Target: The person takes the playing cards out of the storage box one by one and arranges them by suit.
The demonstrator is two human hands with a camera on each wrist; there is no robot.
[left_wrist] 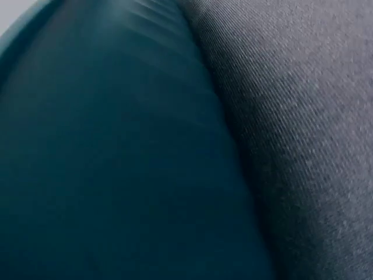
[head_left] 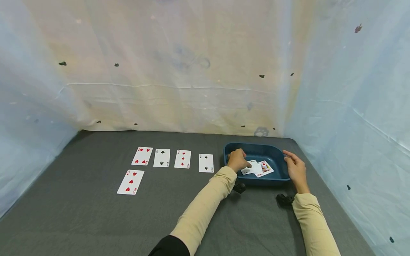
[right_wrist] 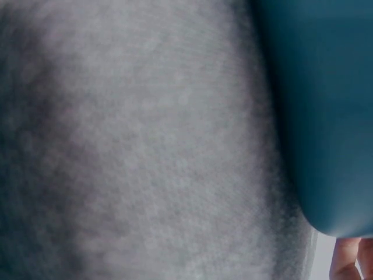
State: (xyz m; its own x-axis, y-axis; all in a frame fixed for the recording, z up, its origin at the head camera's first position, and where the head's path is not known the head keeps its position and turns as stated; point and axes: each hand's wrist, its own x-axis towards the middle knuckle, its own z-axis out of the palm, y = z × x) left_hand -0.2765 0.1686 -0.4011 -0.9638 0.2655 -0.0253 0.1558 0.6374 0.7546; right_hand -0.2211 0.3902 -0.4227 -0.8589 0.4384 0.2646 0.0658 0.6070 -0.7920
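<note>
Inside the dark blue tray (head_left: 266,182) my left hand (head_left: 237,160) reaches over the near left side, its fingers curled at the left edge of a white playing card (head_left: 256,167). That card overlaps a picture card (head_left: 266,168) lying in the tray. At the opposite end my right hand (head_left: 295,170) holds the tray's right rim with thumb and finger. Two of its fingers (right_wrist: 345,256) show against the outer wall in the right wrist view. The left wrist view has only the tray's side (left_wrist: 116,157) and the cloth, with the left hand out of sight.
Left of the tray, face-up cards lie in a row: a heart card (head_left: 142,156), a two of clubs (head_left: 161,158), a three of diamonds (head_left: 182,159) and a two of spades (head_left: 206,163). Below them lies a three of hearts (head_left: 130,182). Grey cloth (head_left: 96,220) covers the table; hanging sheets (head_left: 192,71) surround it.
</note>
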